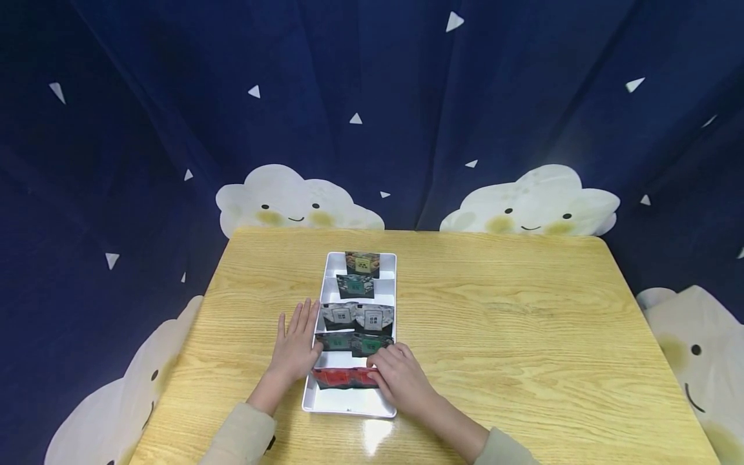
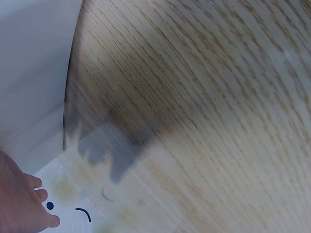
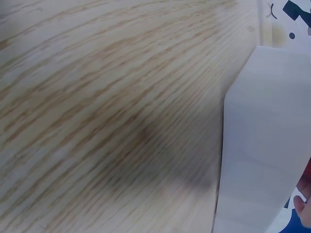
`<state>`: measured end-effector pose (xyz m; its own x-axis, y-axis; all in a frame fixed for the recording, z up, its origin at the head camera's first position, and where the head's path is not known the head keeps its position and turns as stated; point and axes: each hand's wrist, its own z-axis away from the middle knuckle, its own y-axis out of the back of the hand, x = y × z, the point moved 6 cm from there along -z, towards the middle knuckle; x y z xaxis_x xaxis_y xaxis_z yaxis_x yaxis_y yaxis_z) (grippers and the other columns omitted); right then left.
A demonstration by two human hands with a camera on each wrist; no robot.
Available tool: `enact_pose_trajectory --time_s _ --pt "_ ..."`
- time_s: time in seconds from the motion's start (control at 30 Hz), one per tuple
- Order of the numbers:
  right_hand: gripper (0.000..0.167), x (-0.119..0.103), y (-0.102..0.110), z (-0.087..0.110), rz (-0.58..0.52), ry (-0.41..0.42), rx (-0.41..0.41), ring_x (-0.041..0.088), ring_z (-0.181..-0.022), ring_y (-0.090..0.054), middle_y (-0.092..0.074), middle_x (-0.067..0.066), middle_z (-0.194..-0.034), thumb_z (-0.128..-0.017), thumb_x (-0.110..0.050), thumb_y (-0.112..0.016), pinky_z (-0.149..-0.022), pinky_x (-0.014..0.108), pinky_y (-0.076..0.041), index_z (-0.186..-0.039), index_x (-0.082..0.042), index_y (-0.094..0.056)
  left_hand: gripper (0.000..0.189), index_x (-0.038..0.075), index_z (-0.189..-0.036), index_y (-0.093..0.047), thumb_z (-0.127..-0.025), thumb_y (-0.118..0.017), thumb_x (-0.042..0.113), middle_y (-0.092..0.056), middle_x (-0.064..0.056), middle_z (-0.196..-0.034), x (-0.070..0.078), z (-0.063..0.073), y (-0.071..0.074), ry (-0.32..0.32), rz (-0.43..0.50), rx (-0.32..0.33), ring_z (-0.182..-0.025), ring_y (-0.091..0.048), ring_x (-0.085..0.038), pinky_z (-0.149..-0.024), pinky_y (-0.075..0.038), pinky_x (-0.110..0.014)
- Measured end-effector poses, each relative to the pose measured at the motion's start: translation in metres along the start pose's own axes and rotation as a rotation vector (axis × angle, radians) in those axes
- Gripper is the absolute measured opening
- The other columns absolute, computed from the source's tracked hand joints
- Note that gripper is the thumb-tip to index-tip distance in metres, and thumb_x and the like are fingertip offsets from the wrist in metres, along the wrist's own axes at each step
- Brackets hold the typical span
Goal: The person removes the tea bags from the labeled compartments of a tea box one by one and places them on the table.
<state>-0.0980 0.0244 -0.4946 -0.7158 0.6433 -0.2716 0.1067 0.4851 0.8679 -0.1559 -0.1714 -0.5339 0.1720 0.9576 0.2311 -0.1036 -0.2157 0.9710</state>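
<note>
Head view: A left hand (image 1: 296, 352) with fingers straight and a right hand (image 1: 405, 382) pinching a red packet (image 1: 361, 378) flank a white tray (image 1: 349, 402)

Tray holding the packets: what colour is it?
The tray is white, seen best in the head view.

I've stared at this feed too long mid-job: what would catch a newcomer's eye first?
Probably the smiling white clouds on the navy curtain around the wooden table. Next, the white tray left of the table's middle, its red packets nearest the person. The right hand pinches their right end; the left hand lies along the tray's left edge.
</note>
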Motion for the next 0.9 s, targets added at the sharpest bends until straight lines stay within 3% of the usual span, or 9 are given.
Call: enact_pose_trajectory --time_s 0.53,0.67,0.9 --pt "0.006 -0.003 0.013 -0.008 -0.02 -0.054 -0.006 0.009 -0.083 -0.052 -0.056 -0.01 -0.085 -0.09 -0.019 -0.053 -0.088 0.031 -0.041 -0.094 -0.017 -0.056 0.079 0.009 -0.148 -0.008 -0.083 -0.05 0.028 -0.01 -0.013 -0.153 0.0 0.001 0.001 0.008 0.01 -0.015 -0.138 -0.011 -0.032 -0.11 -0.003 -0.054" --pt "0.006 -0.002 0.021 -0.013 -0.066 -0.088 -0.019 0.009 -0.085 -0.052 -0.054 -0.009 -0.085 -0.091 -0.017 -0.051 -0.09 0.031 -0.041 -0.094 -0.015 -0.055 0.079 0.009 -0.148 -0.009 -0.083 -0.05 0.028 -0.01 -0.013 -0.153 0.0 0.0 0.002 0.009 0.018 -0.013 -0.139 -0.011 -0.032 -0.11 -0.002 -0.054" --pt "0.005 0.003 0.046 -0.025 -0.108 -0.099 0.093 0.014 -0.085 -0.054 -0.053 -0.005 -0.082 -0.091 -0.014 -0.049 -0.087 0.035 -0.042 -0.09 -0.011 -0.053 0.079 0.01 -0.148 -0.008 -0.083 -0.05 0.028 -0.009 -0.013 -0.153 0.0 0.0 0.0 0.021 0.021 -0.025 -0.139 -0.01 -0.032 -0.11 0.0 -0.054"
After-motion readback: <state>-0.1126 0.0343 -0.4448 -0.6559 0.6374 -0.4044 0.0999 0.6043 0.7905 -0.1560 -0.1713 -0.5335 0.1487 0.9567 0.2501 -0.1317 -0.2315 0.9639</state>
